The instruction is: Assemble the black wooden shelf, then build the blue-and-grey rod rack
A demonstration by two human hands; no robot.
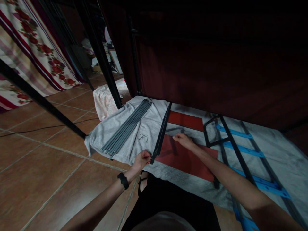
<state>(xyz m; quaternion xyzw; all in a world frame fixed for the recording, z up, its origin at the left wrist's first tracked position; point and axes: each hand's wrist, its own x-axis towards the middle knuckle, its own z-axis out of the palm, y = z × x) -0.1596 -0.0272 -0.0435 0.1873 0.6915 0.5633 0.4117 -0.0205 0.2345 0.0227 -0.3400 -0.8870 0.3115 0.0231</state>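
Near the bottom centre of the frame, my left hand [143,159] is pinching the near end of a black rail [160,134], while my right hand [182,140] is lying flat on the red panel [185,157]. Farther up, loose grey rods [126,128] are lying on the towel [276,150]; my pinch looks thin, so the rail might slip sideways off the panel.

The single head view looks forward and down, from close above, at a grey towel [149,128] on the floor.
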